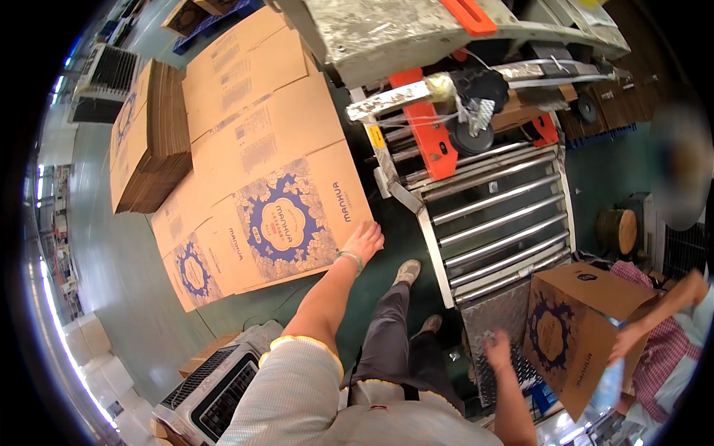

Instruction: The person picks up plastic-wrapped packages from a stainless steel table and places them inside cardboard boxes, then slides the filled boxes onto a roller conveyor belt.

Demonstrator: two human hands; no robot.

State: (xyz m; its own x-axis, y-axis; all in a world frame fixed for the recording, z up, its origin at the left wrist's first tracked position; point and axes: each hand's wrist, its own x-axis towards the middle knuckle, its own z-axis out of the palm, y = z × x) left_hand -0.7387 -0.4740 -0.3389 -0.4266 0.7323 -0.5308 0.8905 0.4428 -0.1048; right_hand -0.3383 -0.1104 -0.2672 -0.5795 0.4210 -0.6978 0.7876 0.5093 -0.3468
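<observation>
My left hand (pixel 363 241) is at the near right corner of a flattened carton (pixel 335 160), its fingers bent over the edge. This brown sheet with blue floral print lies on top of a broad layer of flat cardboard to my left. My right hand (pixel 497 349) hangs above a metal plate (pixel 483 323), its fingers loosely apart and nothing seen in them. To its right stands an erected carton (pixel 573 327) with the same print. A co-worker's hand (pixel 628 340) is beside that carton, next to a clear bluish plastic item (pixel 606 386).
A thick stack of flattened cartons (pixel 152 137) sits on the far left of the cardboard. Ahead is a roller conveyor (pixel 506 215) below a worn taping machine (pixel 424 37) with orange-red parts. A grey-white slatted unit (pixel 216 390) stands at my lower left.
</observation>
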